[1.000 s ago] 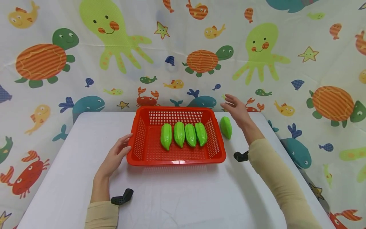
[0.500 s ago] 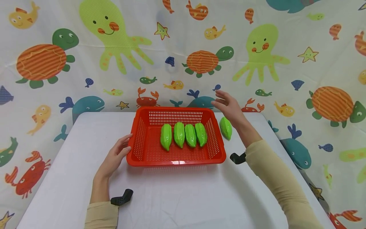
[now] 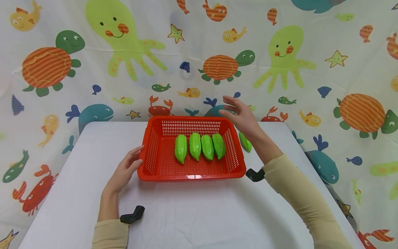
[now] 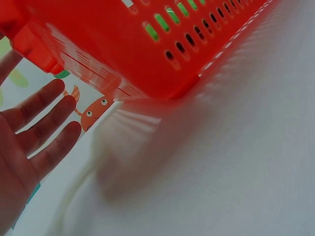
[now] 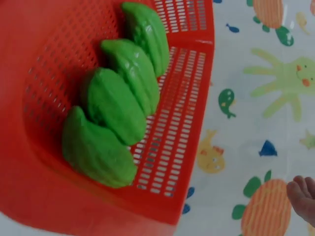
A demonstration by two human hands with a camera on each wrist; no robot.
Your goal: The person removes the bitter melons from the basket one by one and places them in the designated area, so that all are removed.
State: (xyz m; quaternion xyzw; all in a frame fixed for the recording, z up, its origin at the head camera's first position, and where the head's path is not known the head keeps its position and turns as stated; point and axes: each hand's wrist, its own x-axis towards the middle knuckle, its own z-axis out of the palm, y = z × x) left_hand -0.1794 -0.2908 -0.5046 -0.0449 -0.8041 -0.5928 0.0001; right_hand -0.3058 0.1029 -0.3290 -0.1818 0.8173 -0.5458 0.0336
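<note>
A red slotted basket (image 3: 155, 171) stands mid-table and holds several green ridged gourds (image 3: 200, 146) side by side; the same gourds (image 5: 114, 105) lie in the basket (image 5: 29, 59) in the right wrist view. A fifth green gourd (image 3: 246, 143) lies on the table just right of the basket, partly hidden by my right forearm. My right hand (image 3: 237, 112) hovers with fingers spread above the basket's back right corner, holding nothing. My left hand (image 3: 129, 166) lies flat beside the basket's left wall, fingers straight near the rim. The left wrist view shows those fingers (image 4: 42, 125) beside the basket's wall (image 4: 113, 44).
The white table (image 3: 192, 214) stands against a sea-animal curtain (image 3: 124, 62) that hangs behind and to both sides. Black camera mounts (image 3: 133, 214) sit at each wrist.
My right hand has moved left from above the loose gourd to over the basket's back right corner. The forearm now covers part of that gourd. The left hand has stayed put.
</note>
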